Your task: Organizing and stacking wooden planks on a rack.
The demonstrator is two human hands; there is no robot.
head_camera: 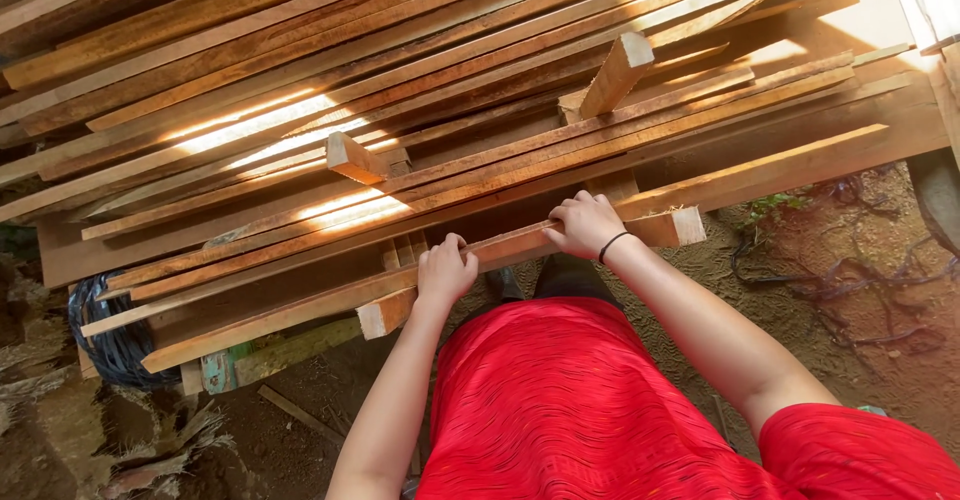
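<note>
A big pile of long reddish-brown wooden slats point(400, 70) lies slanted across the view. Both hands grip one long slat point(300, 305) at the pile's near edge. My left hand point(444, 270) is closed over its top edge near the middle. My right hand point(584, 224), with a black band on the wrist, clasps the same slat further right, close to its squared end point(680, 226). A red garment fills the lower middle of the view.
Short offcut blocks point(355, 158) point(617, 72) stick up from the pile. A coil of dark wire point(110, 345) lies at the left on the dirt. Bare soil with roots and a small green plant point(775, 205) lies at the right.
</note>
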